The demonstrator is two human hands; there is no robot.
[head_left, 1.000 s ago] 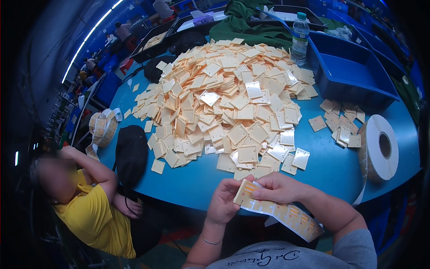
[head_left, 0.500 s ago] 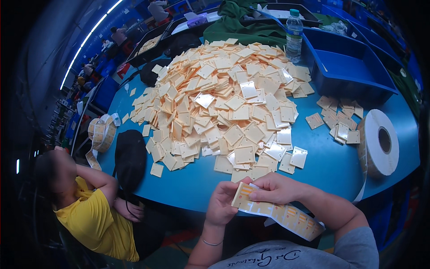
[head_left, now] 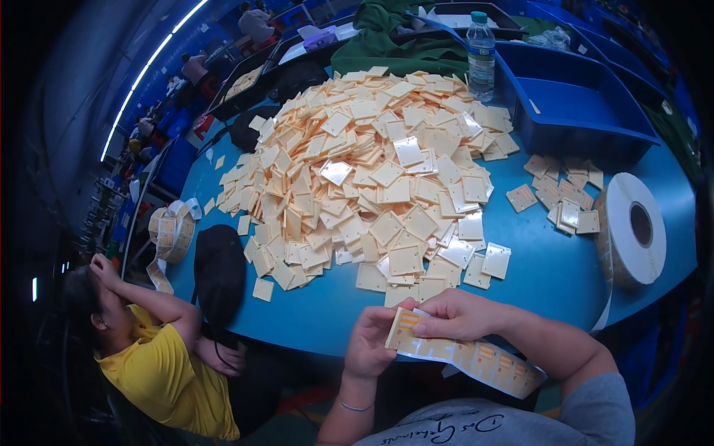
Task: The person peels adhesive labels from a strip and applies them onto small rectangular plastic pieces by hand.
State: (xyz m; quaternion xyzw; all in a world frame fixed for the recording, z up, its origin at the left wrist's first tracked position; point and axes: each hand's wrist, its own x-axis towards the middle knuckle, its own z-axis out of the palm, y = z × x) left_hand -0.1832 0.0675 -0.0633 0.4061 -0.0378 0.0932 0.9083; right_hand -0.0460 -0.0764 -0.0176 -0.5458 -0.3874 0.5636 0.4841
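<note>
Just in front of the table's near edge, my left hand [head_left: 366,348] is closed on a cream square plastic tile [head_left: 391,338], held tilted by its edges. My right hand [head_left: 467,315] pinches the end of a strip of stickers [head_left: 507,373] against the tile's face, thumb on top. Orange bars and a small red mark show beside the thumb. The rest of the strip hangs down to the right, below my right wrist. Beyond both hands rises a large heap of similar tiles [head_left: 372,160], some of them shiny.
Several tiles [head_left: 559,195] lie apart at the right, beside a big label roll [head_left: 653,238]. Behind stand a blue bin [head_left: 565,137] and a water bottle [head_left: 481,63]. On the left are a black bag [head_left: 219,264], another sticker roll [head_left: 175,234] and a seated person in yellow [head_left: 167,372].
My hands keep their hold on the tile and strip, with hardly any movement. The view has shifted slightly. The seated person's head and raised arm have moved a little.
</note>
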